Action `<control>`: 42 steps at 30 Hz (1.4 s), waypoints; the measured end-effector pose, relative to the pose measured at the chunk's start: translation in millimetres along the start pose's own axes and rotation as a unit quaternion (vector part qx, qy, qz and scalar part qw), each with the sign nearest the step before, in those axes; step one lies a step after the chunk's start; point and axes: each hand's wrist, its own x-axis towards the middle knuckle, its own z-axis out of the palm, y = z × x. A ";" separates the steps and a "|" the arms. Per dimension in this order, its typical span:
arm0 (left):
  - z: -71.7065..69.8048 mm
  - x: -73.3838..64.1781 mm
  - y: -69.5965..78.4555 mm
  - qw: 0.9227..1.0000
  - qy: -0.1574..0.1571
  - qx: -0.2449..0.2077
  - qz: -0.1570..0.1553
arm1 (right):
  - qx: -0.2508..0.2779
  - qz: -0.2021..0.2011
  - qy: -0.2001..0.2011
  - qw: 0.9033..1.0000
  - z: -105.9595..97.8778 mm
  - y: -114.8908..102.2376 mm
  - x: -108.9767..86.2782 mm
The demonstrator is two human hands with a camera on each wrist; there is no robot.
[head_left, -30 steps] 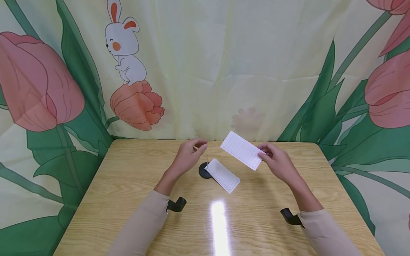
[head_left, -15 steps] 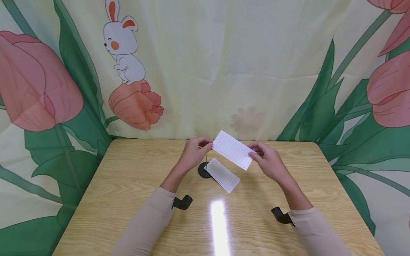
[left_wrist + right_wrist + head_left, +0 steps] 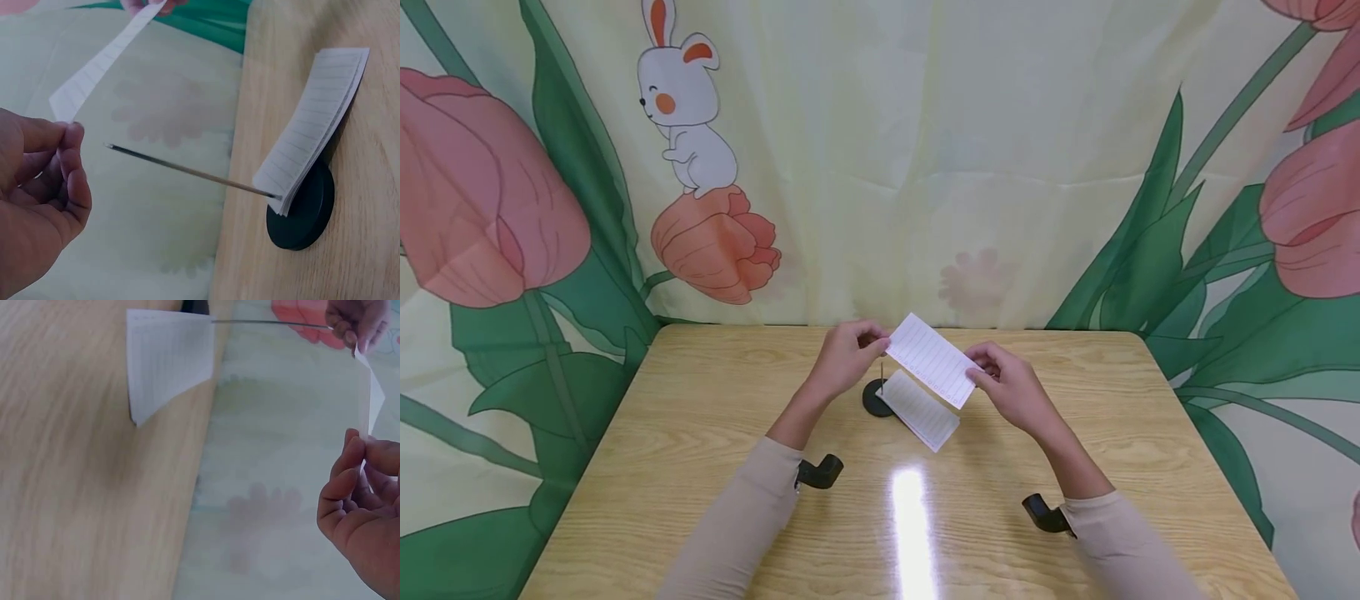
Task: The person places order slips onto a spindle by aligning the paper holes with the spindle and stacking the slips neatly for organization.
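A white slip of paper (image 3: 931, 360) with printed lines is held up between both hands. My left hand (image 3: 847, 358) pinches its left corner between thumb and forefinger, close to the spike's tip. At the opposite end, my right hand (image 3: 1009, 383) pinches the slip's right edge. Below it, a receipt spike with a round black base (image 3: 303, 209) stands on the table, its thin metal rod (image 3: 187, 170) pointing up. A small stack of similar slips (image 3: 315, 119) is pierced by the rod and lies over the base. In the left wrist view the rod's tip is apart from the held slip.
The wooden table (image 3: 700, 433) ends at a curtain (image 3: 865, 167) printed with tulips and a rabbit. Black wrist-camera mounts (image 3: 820, 472) jut from both sleeves. A bright reflection (image 3: 912, 525) lies on the front of the table.
My left hand has taken hold of the slip's left corner. My right hand has moved left and slightly down with the slip, which now hangs partly above the stack.
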 end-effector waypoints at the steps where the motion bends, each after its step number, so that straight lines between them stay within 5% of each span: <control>1: -1.4 0.1 -0.6 1.000 -0.001 0.003 -0.003 | 0.002 0.002 -0.003 1.000 2.4 0.5 -0.1; 10: -6.3 0.6 -7.2 0.999 -0.026 0.029 -0.008 | 0.003 0.017 -0.010 1.000 11.8 1.4 -1.3; 42: -1.0 -3.0 -22.9 0.998 -0.031 -0.007 -0.045 | -0.010 0.024 -0.015 1.000 11.4 2.1 -0.6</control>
